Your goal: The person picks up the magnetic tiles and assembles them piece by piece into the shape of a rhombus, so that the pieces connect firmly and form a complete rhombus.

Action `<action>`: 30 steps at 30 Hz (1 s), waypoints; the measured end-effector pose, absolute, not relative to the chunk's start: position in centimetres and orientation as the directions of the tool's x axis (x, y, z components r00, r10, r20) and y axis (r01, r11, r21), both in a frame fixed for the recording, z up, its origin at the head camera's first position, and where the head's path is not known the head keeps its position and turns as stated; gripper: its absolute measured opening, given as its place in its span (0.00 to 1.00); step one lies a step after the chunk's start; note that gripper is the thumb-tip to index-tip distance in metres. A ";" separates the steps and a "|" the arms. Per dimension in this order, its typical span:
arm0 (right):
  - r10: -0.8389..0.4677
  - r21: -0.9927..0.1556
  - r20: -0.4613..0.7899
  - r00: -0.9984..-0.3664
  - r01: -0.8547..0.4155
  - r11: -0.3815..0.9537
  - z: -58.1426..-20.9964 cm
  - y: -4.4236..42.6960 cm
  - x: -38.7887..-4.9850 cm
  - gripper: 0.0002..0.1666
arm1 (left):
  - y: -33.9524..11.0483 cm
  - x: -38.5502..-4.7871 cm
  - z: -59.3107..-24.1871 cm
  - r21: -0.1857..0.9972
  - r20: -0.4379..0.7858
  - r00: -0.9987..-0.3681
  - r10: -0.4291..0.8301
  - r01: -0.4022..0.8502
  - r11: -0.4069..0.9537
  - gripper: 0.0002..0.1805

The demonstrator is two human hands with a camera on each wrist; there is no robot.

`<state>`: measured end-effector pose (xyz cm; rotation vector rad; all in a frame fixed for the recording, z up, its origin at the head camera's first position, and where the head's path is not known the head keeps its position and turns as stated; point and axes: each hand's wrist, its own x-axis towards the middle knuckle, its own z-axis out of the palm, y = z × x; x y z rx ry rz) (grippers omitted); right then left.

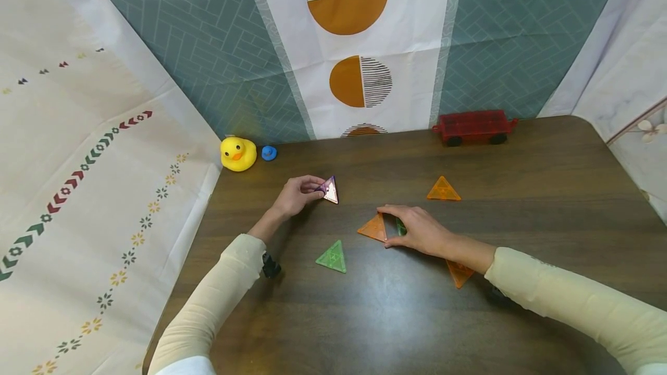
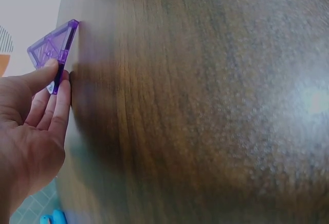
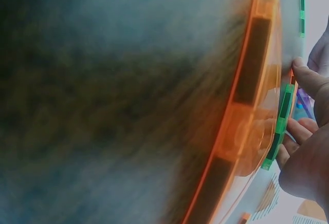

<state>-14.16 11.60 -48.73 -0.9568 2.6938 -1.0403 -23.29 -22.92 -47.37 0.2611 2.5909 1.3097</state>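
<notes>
On the brown wooden tabletop (image 1: 391,317), left hand (image 1: 296,197): a translucent purple plastic triangle (image 2: 49,49) is pinched, tilted, between thumb and fingers.
Right hand (image 1: 423,230): a translucent orange plastic triangle (image 1: 373,228) is held mid-table by two corners, fingertips spread.
Green plastic triangle (image 1: 400,227): framed inside that grasp.
Handling: corners are best gripped lightly, green left unnudged.

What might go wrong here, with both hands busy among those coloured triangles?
The purple triangle might slip, since the left hand seems to pinch it only near one corner. The right hand, fingers at the orange triangle, could nudge the green triangle partly hidden behind it. The right forearm might brush another orange triangle that it partly covers in the head view.
</notes>
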 end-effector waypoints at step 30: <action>-0.590 -0.641 0.142 -0.795 -0.528 0.557 -49.0 11.7 -14.2 0.46 | -23.0 -23.1 -46.7 0.842 -0.152 -0.946 0.288 0.028 0.539 0.12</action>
